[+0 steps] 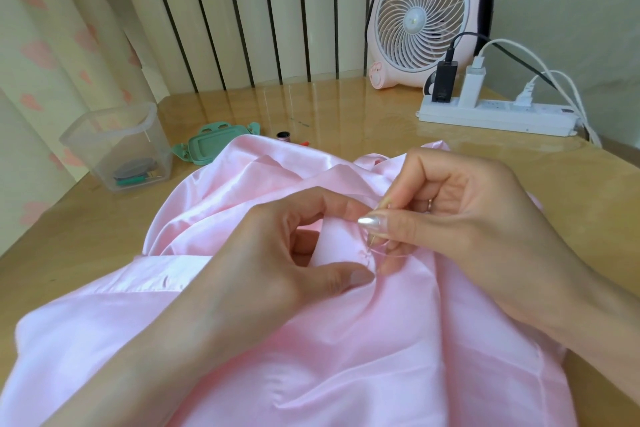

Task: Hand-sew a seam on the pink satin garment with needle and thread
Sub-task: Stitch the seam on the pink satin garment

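The pink satin garment [346, 340] lies bunched on the wooden surface [346, 107], close in front of the person. The left hand [277, 253] grips a fold of it between thumb and forefinger, and the right hand [478, 218], just beside it, pinches the needle [373, 241] with its thumb and fingertips, with a fine thread [394, 254] looping below. A clear box [104, 139] and a green lid [214, 146] stand beyond the garment on the left.

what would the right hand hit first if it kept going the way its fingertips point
Its fingertips point leftward, so the right hand, pinching the needle, would probably first press into the raised fold of the pink satin garment, then the left hand pinching that fold. Depth is unclear.
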Demonstrator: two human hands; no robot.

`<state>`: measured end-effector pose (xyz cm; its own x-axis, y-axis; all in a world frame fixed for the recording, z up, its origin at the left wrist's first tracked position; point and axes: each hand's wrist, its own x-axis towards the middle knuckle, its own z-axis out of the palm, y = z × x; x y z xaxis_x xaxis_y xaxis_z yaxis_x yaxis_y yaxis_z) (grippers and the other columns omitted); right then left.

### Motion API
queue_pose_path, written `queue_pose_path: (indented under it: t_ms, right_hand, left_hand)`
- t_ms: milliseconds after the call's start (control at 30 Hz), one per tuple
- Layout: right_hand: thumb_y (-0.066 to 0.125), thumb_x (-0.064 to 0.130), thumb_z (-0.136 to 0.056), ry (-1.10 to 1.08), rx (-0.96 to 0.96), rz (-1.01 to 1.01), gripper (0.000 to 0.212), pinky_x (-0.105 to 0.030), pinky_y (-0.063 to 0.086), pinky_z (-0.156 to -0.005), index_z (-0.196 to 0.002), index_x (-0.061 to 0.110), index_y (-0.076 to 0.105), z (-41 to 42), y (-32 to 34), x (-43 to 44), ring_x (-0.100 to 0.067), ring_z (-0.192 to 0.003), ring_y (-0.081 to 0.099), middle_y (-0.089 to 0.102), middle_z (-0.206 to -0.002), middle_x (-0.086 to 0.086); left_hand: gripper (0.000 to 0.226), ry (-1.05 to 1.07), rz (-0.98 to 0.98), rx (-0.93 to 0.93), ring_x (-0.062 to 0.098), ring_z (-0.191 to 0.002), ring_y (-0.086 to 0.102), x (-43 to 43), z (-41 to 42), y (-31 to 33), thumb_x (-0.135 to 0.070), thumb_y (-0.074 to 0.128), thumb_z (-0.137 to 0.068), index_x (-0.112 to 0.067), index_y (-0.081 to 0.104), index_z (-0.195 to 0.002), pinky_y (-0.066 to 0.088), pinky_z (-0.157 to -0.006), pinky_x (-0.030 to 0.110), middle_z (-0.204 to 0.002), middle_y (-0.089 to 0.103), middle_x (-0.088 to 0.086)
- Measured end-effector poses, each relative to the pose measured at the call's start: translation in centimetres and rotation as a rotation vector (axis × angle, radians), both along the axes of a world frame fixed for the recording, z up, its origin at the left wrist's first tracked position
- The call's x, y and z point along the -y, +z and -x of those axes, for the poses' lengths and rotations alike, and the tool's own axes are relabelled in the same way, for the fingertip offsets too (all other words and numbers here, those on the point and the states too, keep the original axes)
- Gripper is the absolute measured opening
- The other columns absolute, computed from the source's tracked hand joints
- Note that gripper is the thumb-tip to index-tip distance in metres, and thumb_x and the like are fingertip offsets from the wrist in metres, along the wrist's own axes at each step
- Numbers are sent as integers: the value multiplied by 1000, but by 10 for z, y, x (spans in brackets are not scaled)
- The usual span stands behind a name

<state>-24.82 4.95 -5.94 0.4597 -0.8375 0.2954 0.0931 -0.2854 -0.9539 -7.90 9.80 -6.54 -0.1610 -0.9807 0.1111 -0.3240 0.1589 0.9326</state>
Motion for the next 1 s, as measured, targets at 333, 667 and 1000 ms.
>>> queue_pose_path:
  t_ms: [333,667,1000]
  right_hand:
    - [74,9,-60,21,-17,-110,16,-19,50,-52,-62,3,59,2,0,3,-16,-52,62,67,-60,-13]
    - [78,-3,-56,82,-32,-274,22,-32,57,-53,-57,12,61,3,0,9,-19,-50,59,64,-59,-15]
    - [71,7,-56,95,-13,-338,19,-28,57,-54,-65,2,55,3,-1,14,-20,-52,57,63,-58,-14]
  left_hand:
    - [44,-4,5,-31,14,-79,72,1,-1,-2,-17,76,-60,-35,66,-99,58,-72,26,-89,75,-7]
    - [39,-20,16,-85,27,-82,71,1,-1,-2,-12,77,-60,-27,67,-95,59,-75,31,-90,75,2]
    - [45,-32,-19,-81,30,-86,71,3,-4,-4,-23,83,-57,-29,67,-99,58,-79,39,-90,75,4]
